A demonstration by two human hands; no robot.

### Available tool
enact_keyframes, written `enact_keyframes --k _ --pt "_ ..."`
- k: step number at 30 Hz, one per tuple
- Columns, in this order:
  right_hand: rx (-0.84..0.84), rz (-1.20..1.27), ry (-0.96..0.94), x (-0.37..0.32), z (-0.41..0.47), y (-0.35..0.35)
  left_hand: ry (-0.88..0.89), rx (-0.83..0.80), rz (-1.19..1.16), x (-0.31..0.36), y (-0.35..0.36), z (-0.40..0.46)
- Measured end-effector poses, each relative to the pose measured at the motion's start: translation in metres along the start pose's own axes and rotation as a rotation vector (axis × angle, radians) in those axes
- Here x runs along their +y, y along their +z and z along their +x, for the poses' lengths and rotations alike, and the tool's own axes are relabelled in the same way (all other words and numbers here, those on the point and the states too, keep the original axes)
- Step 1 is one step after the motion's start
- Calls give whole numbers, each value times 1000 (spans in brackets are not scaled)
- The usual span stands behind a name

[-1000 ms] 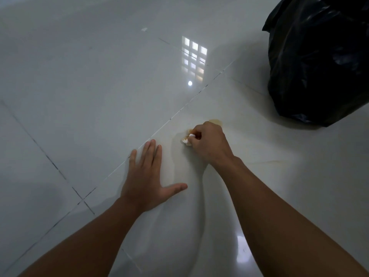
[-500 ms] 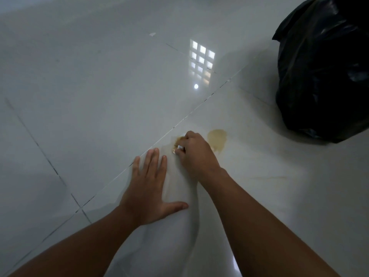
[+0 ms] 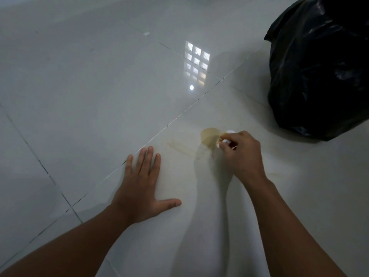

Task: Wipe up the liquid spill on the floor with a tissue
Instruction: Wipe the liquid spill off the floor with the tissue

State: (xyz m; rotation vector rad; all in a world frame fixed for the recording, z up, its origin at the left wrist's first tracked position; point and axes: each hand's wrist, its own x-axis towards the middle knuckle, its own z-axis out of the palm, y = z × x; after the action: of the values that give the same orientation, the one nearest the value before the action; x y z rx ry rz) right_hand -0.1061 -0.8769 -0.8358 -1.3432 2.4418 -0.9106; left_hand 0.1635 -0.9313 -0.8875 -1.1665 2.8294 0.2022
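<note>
Yellowish spill [image 3: 209, 136] on the glossy tile floor [image 3: 79, 96], with a faint smear [image 3: 180, 146] trailing toward the left hand [image 3: 139, 188], which lies flat, fingers straight. Right hand [image 3: 242, 154], at the puddle's right edge, grips a wadded tissue [image 3: 225, 137]; as a ball it shows no clear long axis. Best practice: press firmly, drag across puddle then smear, turning dry faces down.

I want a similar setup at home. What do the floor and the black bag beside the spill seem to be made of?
The floor looks like glazed ceramic or porcelain tile: pale, glossy enough to mirror a window, with thin grout lines between the squares. The black bag looks like thin plastic film, crinkled with shiny highlights along the folds.
</note>
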Motion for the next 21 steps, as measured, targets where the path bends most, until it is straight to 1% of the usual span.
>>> enact_keyframes --k 2,4,6,9,11,14,17,21 --pt "34 19 75 14 13 -4 -2 3 -1 0 0 0" --pt "19 15 126 23 26 -2 -1 1 -6 -1 0 1" --pt "6 -10 128 26 34 1 5 3 -10 -1 1 1" --pt "-31 -71 79 24 42 8 7 5 -10 -2 1 1" --pt "-102 -121 68 22 49 11 10 9 -11 -2 2 2" --pt "-224 -75 35 17 60 19 9 1 -1 -2 2 1" --pt "-313 -141 -63 12 64 28 5 -6 -2 -1 1 1" --pt "-310 -103 -215 4 53 35 9 -5 -1 -1 1 1"
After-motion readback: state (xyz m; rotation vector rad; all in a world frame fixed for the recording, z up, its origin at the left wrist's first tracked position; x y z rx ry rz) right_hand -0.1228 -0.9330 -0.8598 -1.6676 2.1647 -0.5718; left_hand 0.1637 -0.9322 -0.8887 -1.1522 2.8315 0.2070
